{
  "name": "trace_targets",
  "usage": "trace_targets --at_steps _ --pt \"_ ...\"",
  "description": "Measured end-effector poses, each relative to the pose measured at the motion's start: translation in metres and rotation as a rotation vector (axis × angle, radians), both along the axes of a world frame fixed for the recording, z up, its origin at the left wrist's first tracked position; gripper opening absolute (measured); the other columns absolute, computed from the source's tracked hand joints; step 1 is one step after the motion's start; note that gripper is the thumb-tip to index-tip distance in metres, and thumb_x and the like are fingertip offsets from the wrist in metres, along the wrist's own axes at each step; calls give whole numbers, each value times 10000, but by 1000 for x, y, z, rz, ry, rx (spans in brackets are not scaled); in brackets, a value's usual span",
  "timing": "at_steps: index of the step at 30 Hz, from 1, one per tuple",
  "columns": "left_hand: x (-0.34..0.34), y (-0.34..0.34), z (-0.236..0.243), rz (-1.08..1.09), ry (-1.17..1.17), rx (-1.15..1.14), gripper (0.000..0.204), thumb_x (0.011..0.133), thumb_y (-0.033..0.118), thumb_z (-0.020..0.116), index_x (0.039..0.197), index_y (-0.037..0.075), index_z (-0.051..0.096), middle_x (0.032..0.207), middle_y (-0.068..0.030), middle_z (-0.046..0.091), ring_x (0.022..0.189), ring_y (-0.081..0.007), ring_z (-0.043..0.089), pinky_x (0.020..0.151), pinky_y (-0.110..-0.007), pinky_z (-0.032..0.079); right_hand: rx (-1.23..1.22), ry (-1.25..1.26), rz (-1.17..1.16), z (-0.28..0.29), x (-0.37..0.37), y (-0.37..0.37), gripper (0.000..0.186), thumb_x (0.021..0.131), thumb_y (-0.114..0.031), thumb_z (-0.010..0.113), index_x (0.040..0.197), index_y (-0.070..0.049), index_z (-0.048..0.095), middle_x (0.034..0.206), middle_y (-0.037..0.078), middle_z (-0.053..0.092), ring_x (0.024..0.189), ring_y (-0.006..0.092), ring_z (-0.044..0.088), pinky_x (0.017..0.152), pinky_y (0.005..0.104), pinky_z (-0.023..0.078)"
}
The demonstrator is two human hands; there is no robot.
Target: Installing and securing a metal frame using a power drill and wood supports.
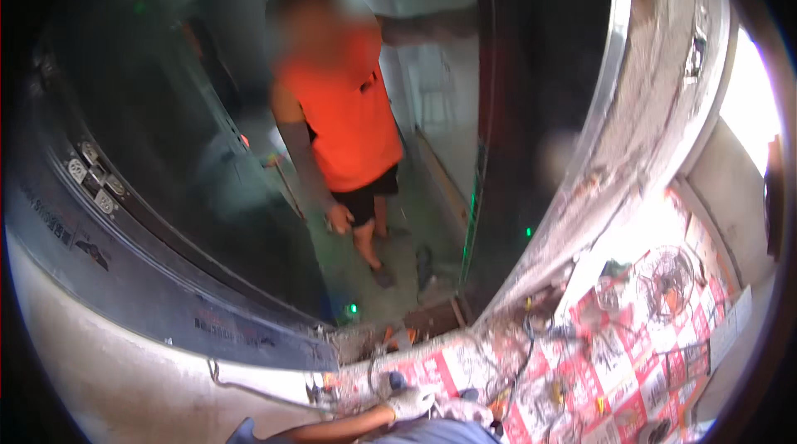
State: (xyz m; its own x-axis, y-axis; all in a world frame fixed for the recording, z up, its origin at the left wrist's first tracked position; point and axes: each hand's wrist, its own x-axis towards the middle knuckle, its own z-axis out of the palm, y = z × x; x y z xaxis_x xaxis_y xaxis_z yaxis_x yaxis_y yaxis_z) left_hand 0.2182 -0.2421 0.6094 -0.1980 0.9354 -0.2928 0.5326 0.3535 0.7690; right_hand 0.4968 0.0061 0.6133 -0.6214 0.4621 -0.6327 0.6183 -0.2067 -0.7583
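Observation:
My left hand (412, 401) wears a pale work glove and lies in front of my body at the lower edge, over the printed floor covering (465, 361). Its fingers are small and blurred, so whether they hold anything cannot be made out. Beside it is a pale, crumpled patch (452, 408) in front of my blue clothing; what it is stays unclear. My right hand cannot be made out. Two dark rounded shapes, perhaps my shoe tips, show near the glove, one a dark shoe-like shape (397, 379).
A person in an orange top (344, 104) stands in the doorway, one arm stretched to the dark right panel (531, 104). A dark door frame (166, 303) curves along the left. Cables (525, 361), rubble and a round wire-like object (664, 278) lie on the red-and-white covering.

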Motion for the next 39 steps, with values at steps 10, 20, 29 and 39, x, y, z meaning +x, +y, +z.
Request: trace_targets --at_steps 10,20,29,39 --pt "-7 45 55 97 -30 -127 307 1003 199 585 1228 47 728 1160 -229 745 1106 -396 718 954 -446 564 -463 -209 -324 46 191 -154 498 1026 -416 639 1364 -54 595 1233 164 731 1088 296 708 992 445 547" --pt "13 30 33 82 -49 -98 275 991 148 603 1189 7 733 1166 -218 748 1071 -363 738 905 -421 574 -775 -240 -521 82 234 -182 488 1038 -433 614 1355 -60 609 1232 150 734 1084 289 707 997 445 545" --pt "21 54 72 -208 -442 -173 220 1012 200 705 1139 29 760 1087 -104 765 1058 -219 719 966 -345 545 -901 -156 -708 95 227 -150 484 1050 -447 592 1346 -67 623 1232 137 737 1081 282 706 1001 444 543" --pt "-7 13 81 -66 -514 -407 295 1049 271 671 1096 -3 771 1038 -83 778 992 -149 698 900 -316 538 -992 46 -855 80 190 -81 482 1063 -464 567 1337 -73 637 1231 123 741 1077 274 705 1006 444 541"
